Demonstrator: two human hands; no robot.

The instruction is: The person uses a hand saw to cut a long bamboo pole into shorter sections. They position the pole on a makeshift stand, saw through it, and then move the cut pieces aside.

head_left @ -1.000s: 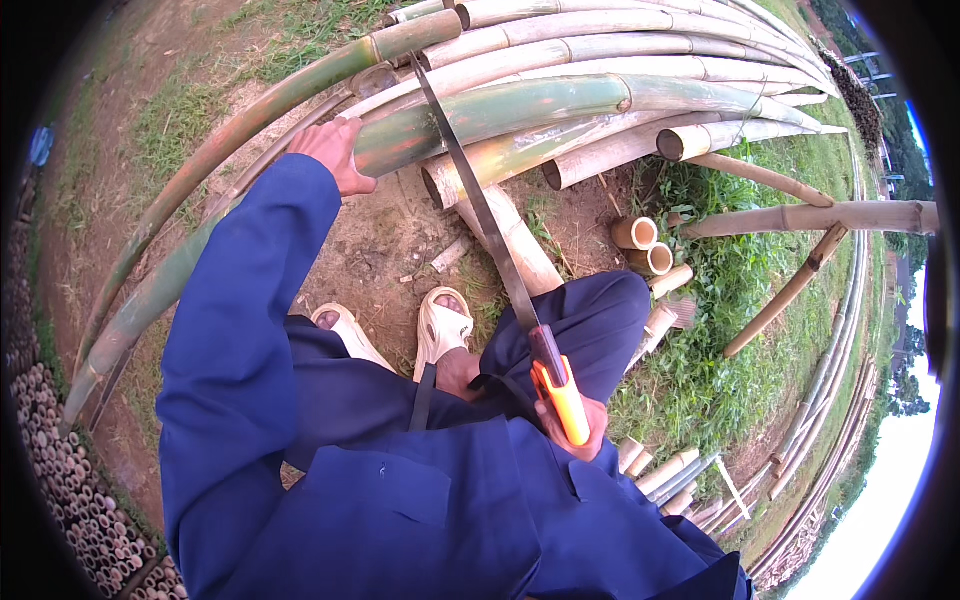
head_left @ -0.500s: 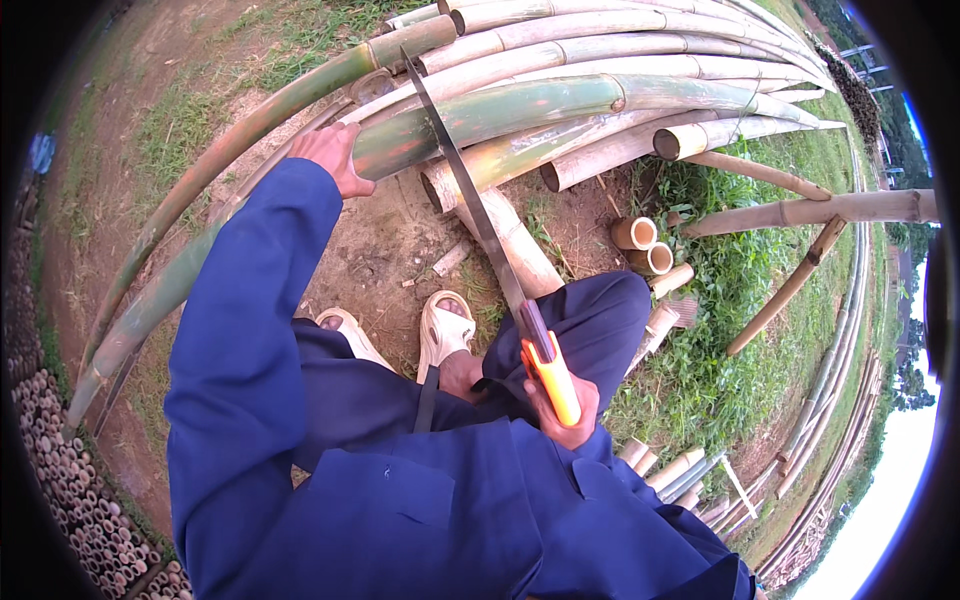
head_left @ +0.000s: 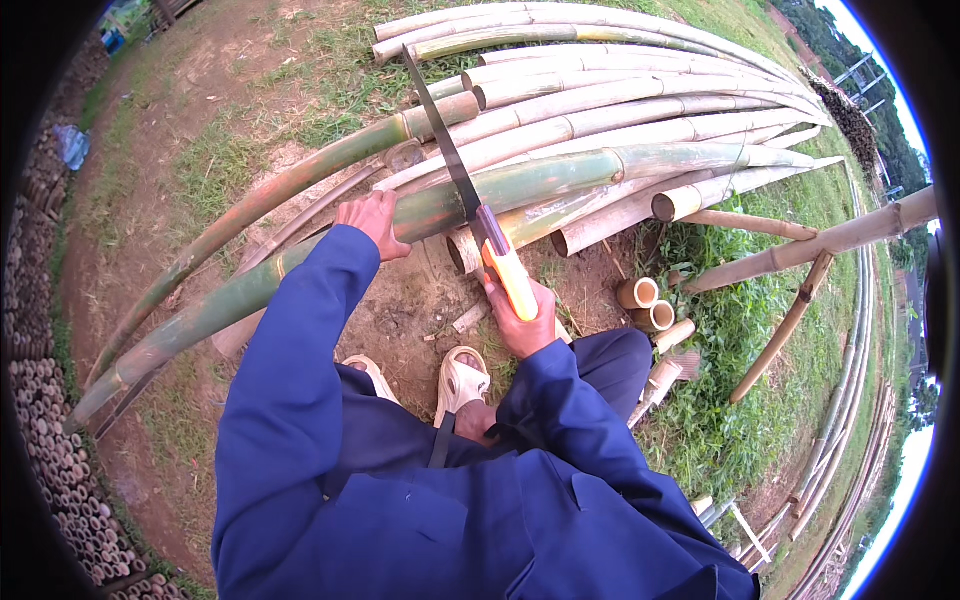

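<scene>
A thick green bamboo pole (head_left: 550,176) runs across in front of me, from the lower left to the upper right. My left hand (head_left: 374,224) is wrapped over it, left of the saw, with the fingers on its far side. My right hand (head_left: 522,318) grips the orange and yellow handle of a hand saw (head_left: 445,140). The long dark blade lies across the top of the pole, its tip pointing away from me beyond the pole. The handle end is close to the pole's near side. Whether the teeth have entered the bamboo cannot be made out.
Several pale bamboo poles (head_left: 600,88) lie stacked behind. Another green-brown pole (head_left: 290,185) curves at the left. Short cut bamboo pieces (head_left: 637,293) sit on the ground at right, near a bamboo post frame (head_left: 810,250). Many cut rings (head_left: 75,470) are piled at far left.
My right hand has pushed the saw forward and away from me, so the handle now sits near the pole. The view has shifted slightly. My left hand keeps its hold.
</scene>
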